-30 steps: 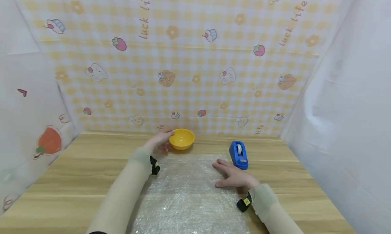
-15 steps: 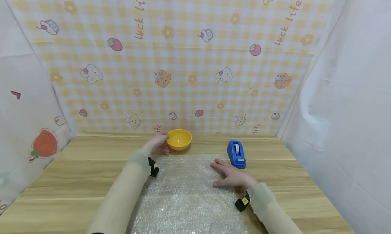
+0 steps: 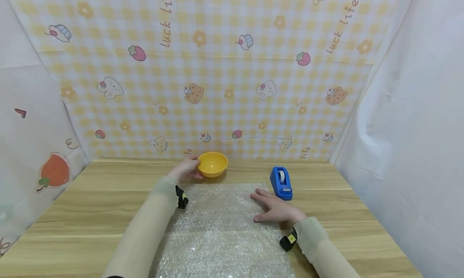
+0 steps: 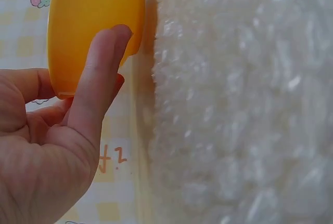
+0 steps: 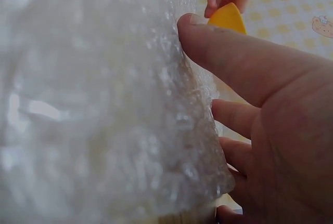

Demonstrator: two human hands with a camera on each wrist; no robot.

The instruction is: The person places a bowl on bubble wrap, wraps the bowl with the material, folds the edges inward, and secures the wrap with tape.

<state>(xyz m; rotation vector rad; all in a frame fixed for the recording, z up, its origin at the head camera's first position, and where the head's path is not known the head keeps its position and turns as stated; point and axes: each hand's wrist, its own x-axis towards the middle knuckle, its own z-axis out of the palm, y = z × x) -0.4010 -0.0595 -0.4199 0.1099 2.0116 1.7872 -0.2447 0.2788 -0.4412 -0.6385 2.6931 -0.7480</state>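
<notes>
A yellow bowl (image 3: 212, 165) is at the back of the table, just past the far edge of a sheet of bubble wrap (image 3: 221, 229). My left hand (image 3: 186, 169) grips the bowl by its left side. In the left wrist view the thumb and fingers pinch the rim and wall of the bowl (image 4: 93, 21). On the right side of the bubble wrap, my right hand (image 3: 274, 207) lies with fingers spread. The right wrist view shows its fingertips touching the sheet (image 5: 104, 99) near the edge.
A blue tape dispenser (image 3: 281, 183) with a white roll stands just beyond the right hand. Behind the wooden table (image 3: 83, 213) hangs a yellow checked cloth (image 3: 232, 68). White cloths close off the left and right sides.
My left hand has closed on the bowl's rim, and the bowl sits slightly higher in view than half a second ago. The right hand stays in place on the bubble wrap.
</notes>
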